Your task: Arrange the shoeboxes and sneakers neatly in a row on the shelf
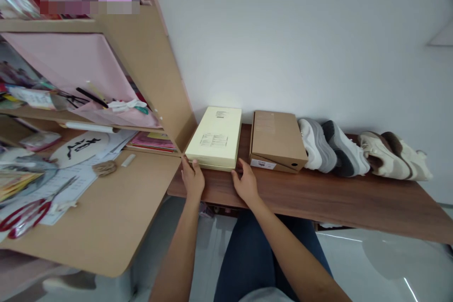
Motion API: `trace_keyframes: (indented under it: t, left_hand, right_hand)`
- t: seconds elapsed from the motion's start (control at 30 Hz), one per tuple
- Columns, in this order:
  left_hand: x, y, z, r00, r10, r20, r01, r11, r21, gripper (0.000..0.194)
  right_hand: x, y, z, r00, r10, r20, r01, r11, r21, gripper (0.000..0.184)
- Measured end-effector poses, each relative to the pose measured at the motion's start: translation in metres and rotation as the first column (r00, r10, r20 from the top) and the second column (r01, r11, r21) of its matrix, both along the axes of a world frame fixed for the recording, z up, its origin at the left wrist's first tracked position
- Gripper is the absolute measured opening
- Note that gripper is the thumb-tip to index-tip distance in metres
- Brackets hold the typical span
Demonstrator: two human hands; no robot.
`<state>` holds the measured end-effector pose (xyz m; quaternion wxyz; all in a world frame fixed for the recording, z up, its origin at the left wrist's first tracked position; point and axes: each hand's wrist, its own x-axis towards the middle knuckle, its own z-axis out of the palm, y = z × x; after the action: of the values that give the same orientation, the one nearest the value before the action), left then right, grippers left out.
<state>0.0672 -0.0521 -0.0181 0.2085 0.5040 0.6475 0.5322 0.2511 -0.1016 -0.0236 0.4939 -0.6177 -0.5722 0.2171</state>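
A pale yellow shoebox (215,138) lies flat on a dark wooden bench (318,198) against the white wall. My left hand (193,179) rests at the box's near left corner, fingers apart and touching its front edge. At the near right corner my right hand (245,183) does the same, fingers spread. Neither hand is wrapped round the box. A brown cardboard shoebox (276,140) sits just right of the yellow one.
Right of the brown box stand a grey-white pair of sneakers (331,147) and a cream-brown pair (394,155). A light wooden desk (106,217) with papers, red scissors (24,214) and shelves fills the left. Grey floor lies below.
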Motion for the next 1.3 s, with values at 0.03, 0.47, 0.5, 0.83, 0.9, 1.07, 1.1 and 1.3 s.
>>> trace_keyframes:
  t: [0.03, 0.47, 0.5, 0.83, 0.9, 1.07, 1.1, 1.3]
  left_hand:
    - [-0.001, -0.001, -0.001, 0.998, 0.021, 0.056, -0.023, 0.999, 0.036, 0.069]
    - [-0.01, -0.016, 0.0, 0.756, -0.014, 0.654, -0.165, 0.964, 0.211, 0.046]
    - [-0.008, -0.019, 0.003, 0.762, -0.05, 0.646, -0.123, 0.967, 0.221, 0.05]
    - [-0.021, -0.046, 0.034, 0.801, 0.047, 0.597, -0.174, 0.972, 0.156, 0.032]
    - [-0.027, -0.046, 0.042, 0.849, -0.013, 0.529, -0.078, 0.986, 0.148, 0.03]
    - [-0.034, -0.028, 0.063, 0.901, -0.239, 0.363, 0.171, 0.963, 0.209, 0.063]
    - [-0.036, -0.022, 0.066, 0.904, -0.264, 0.336, 0.201, 0.957, 0.21, 0.065]
    - [-0.042, 0.014, 0.067, 0.9, -0.291, 0.325, 0.274, 0.957, 0.097, 0.066]
  right_hand:
    - [0.001, -0.001, 0.001, 1.0, -0.01, -0.021, 0.01, 1.0, -0.002, 0.052]
    - [0.017, -0.047, 0.011, 0.984, 0.086, -0.155, -0.106, 0.987, -0.122, 0.036]
    - [0.018, -0.053, 0.011, 0.982, 0.13, -0.138, -0.148, 0.981, -0.127, 0.034]
    - [0.03, -0.073, 0.052, 0.996, 0.074, -0.047, -0.078, 0.994, -0.082, 0.046]
    - [0.03, -0.068, 0.068, 0.996, 0.063, -0.064, -0.064, 0.998, -0.01, 0.038]
    - [0.019, -0.041, 0.098, 0.988, 0.119, -0.094, -0.107, 0.986, 0.124, 0.051]
    - [0.016, -0.034, 0.101, 0.987, 0.132, -0.095, -0.12, 0.985, 0.122, 0.056]
    - [-0.004, 0.001, 0.102, 0.989, 0.133, -0.069, -0.13, 0.99, 0.046, 0.079]
